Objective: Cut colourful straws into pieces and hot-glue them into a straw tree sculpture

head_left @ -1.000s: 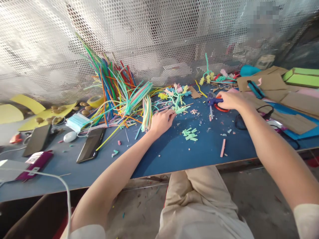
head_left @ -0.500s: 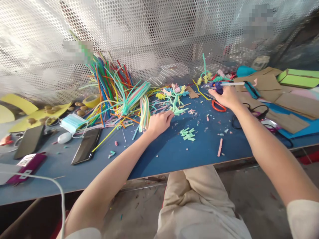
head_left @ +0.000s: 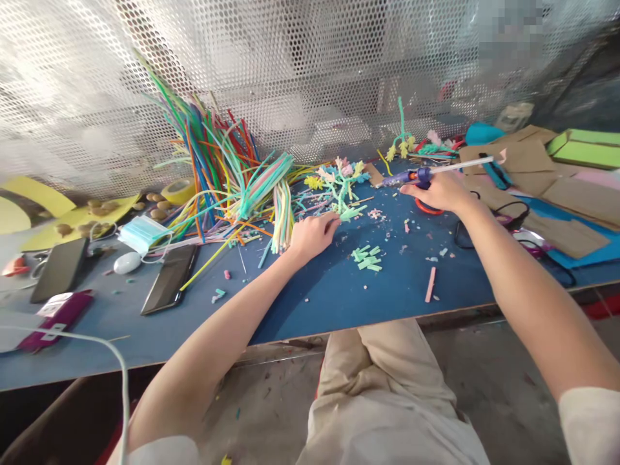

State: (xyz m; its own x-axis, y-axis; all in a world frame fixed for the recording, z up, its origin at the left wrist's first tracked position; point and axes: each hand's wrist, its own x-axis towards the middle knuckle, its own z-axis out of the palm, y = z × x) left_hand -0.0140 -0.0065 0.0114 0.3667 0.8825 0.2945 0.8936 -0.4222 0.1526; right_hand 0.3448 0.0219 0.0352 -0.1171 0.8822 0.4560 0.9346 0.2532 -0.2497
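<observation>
My left hand (head_left: 314, 237) rests on the table with its fingers closed at the light-green base of a small pipe-cleaner tree (head_left: 343, 188), which stands upright with pink, yellow and blue tips. In my right hand (head_left: 443, 192) is a purple glue gun (head_left: 407, 177), its nozzle pointing left toward the tree and a pale glue stick (head_left: 462, 165) jutting from the rear. Just in front of the tree lies a little pile of cut green pipe-cleaner pieces (head_left: 367, 258). Red-handled scissors (head_left: 429, 208) are partly hidden under my right hand.
A large heap of colourful pipe cleaners (head_left: 217, 161) leans on the perforated metal screen (head_left: 329, 71). Left are a phone (head_left: 169, 281), a face mask (head_left: 142, 234) and yellow tape (head_left: 178, 192). Cardboard pieces (head_left: 571, 236) lie right. A pink strip (head_left: 431, 284) sits near the front edge.
My right hand has brought the glue gun slightly left and lower, nearer the tree, with its rear tilted up. My left hand stays at the tree's base. The view has shifted a little.
</observation>
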